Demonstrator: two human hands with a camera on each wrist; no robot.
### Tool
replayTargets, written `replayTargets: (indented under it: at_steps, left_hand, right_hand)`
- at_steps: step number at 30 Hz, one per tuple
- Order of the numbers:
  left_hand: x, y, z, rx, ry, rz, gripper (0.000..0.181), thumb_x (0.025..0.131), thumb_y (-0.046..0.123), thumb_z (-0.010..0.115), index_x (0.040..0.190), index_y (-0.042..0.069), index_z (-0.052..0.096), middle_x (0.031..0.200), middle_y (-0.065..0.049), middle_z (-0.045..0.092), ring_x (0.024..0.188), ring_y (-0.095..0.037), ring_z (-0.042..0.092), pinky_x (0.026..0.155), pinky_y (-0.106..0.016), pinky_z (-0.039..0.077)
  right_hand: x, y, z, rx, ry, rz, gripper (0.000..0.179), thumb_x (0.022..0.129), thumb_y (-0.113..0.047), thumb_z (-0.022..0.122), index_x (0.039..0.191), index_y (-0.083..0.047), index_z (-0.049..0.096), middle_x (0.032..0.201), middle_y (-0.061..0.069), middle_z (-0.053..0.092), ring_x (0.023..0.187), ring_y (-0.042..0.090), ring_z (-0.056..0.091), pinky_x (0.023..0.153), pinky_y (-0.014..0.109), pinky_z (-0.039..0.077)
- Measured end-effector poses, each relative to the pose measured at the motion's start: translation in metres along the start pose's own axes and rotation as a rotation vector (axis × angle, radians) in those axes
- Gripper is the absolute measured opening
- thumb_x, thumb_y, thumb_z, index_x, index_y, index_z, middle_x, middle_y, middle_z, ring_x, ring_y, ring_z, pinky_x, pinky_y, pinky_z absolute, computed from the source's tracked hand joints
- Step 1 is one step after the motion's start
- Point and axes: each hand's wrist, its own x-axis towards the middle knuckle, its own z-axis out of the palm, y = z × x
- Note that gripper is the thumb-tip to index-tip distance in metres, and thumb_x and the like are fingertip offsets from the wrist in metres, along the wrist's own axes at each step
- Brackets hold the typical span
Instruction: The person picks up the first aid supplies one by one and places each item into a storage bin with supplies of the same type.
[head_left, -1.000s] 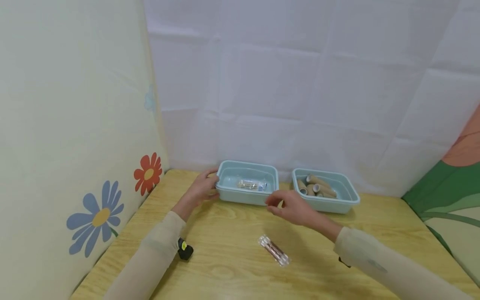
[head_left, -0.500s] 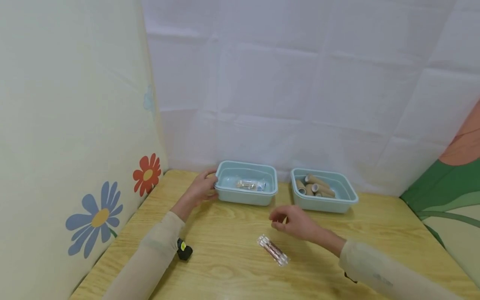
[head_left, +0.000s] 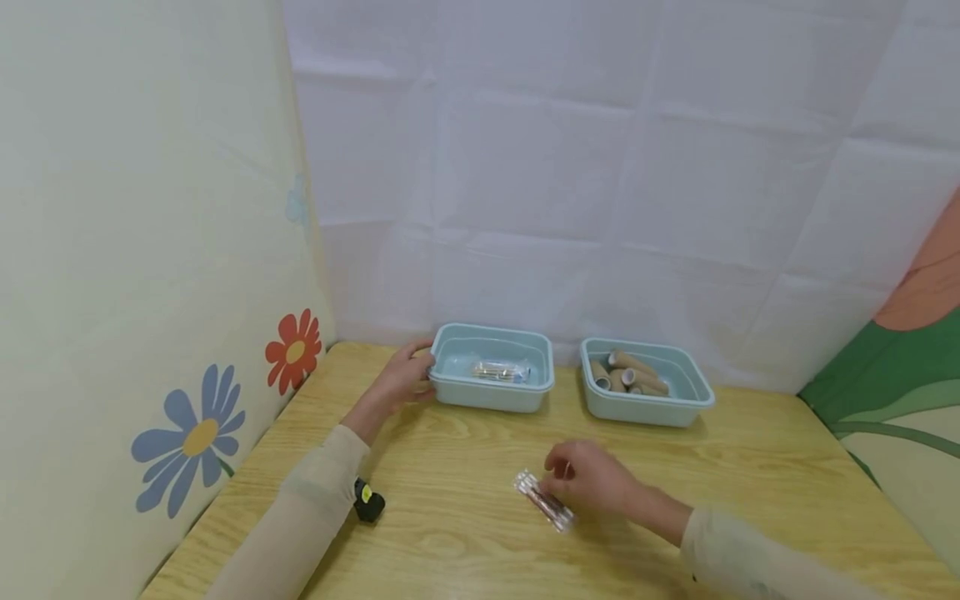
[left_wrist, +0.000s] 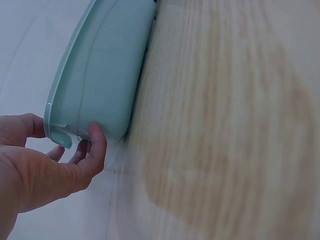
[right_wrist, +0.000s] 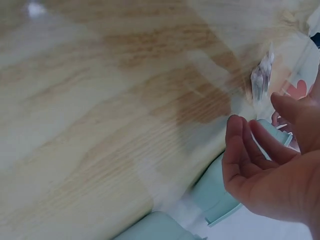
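Observation:
At the left end of a light blue plastic bin (head_left: pixel 491 397), my left hand (head_left: pixel 403 377) grips the rim. The left wrist view shows the thumb over the edge and curled fingers (left_wrist: pixel 97 150) against the end wall. Inside the bin lies a clear packet (head_left: pixel 501 372) of thin sticks with a bit of blue. My right hand (head_left: pixel 597 479) is over the table with bent fingers, a gap between thumb and fingertips. Right by its fingertips lies a clear packet of brown-stemmed cotton swabs (head_left: pixel 534 492), partly overlapped by the hand. The right wrist view shows this swab packet (right_wrist: pixel 261 80) beyond the thumb.
A second light blue bin (head_left: pixel 648 410) stands to the right, holding several cardboard tubes (head_left: pixel 633 372). A small black object (head_left: pixel 368 502) with a yellow-green mark lies beside the left forearm. White sheeting (head_left: pixel 525 167) hangs behind the wooden table (head_left: pixel 442 542).
My right hand has moved from the left bin's front right corner toward me and down to the swab packet on the table. The left hand has stayed on the bin.

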Motion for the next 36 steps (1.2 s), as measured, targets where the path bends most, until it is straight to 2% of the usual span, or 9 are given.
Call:
replayTargets:
  at_steps: [7,12,21,36]
  left_hand:
    - [0.0000,-0.0012,-0.0010,-0.002,0.000,-0.006,0.060,0.100,0.015,0.048,0.158,0.010,0.033,0.141,-0.029,0.046,0.112,-0.032,0.055,0.092,-0.052,0.053]
    - [0.0010,-0.0031,-0.0022,0.002,0.003,0.000,0.060,0.101,0.015,0.047,0.158,0.009,0.033,0.140,-0.030,0.046,0.111,-0.032,0.056,0.092,-0.052,0.053]
    - [0.0029,-0.0032,-0.0021,-0.007,0.006,-0.003,0.060,0.100,0.016,0.049,0.158,0.011,0.034,0.141,-0.028,0.046,0.112,-0.033,0.055,0.092,-0.052,0.053]
    - [0.0043,-0.0033,-0.0017,-0.007,0.007,-0.001,0.060,0.100,0.015,0.049,0.158,0.011,0.035,0.141,-0.028,0.047,0.112,-0.033,0.055,0.090,-0.051,0.054]
  right_hand:
    - [-0.0066,-0.0028,0.0022,-0.019,-0.019,0.076,0.028,0.087,-0.035,0.082,0.088,-0.010,0.071,0.073,-0.008,0.057,0.067,0.009,0.052,0.058,0.030,0.047]
    - [-0.0091,-0.0038,0.0045,-0.054,-0.025,0.093,0.031,0.082,-0.039,0.085,0.087,-0.011,0.072,0.072,-0.009,0.056,0.066,0.010,0.051,0.058,0.030,0.046]
    - [-0.0106,-0.0073,0.0045,-0.063,-0.052,0.104,0.029,0.080,-0.036,0.087,0.087,-0.012,0.072,0.073,-0.009,0.057,0.066,0.009,0.051,0.057,0.029,0.047]
    - [-0.0039,-0.0064,0.0038,0.057,-0.115,0.089,0.014,0.084,-0.018,0.085,0.089,-0.011,0.074,0.076,-0.011,0.063,0.068,0.007,0.057,0.060,0.026,0.051]
